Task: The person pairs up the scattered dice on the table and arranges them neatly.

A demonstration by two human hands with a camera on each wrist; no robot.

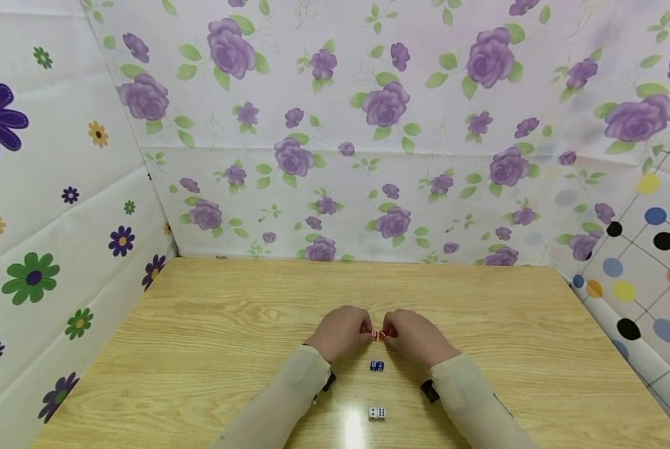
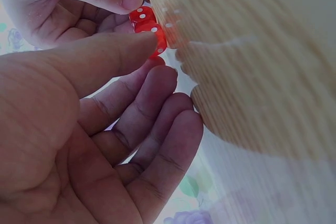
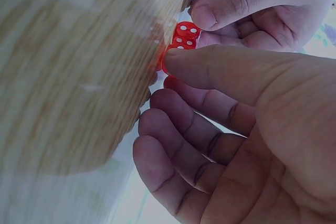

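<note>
Two red dice with white dots are close together on the wooden table in the head view. My left hand [image 1: 343,333] pinches the left red die [image 1: 374,335] between thumb and forefinger. From the other side, my right hand [image 1: 416,337] pinches the right red die [image 1: 382,335] the same way. In the left wrist view the left hand's thumb partly covers its die [image 2: 153,31]. The right wrist view shows the right hand's thumb over part of the other die [image 3: 170,62]. Whether the two dice touch is hard to tell.
Nearer to me, between the forearms, a pair of dark blue dice [image 1: 376,366] sits side by side. Closer still is a pair of white dice [image 1: 376,413] near a light reflection. Floral cloth [image 1: 335,156] hangs behind the wooden table [image 1: 228,312], with patterned sheets at both sides.
</note>
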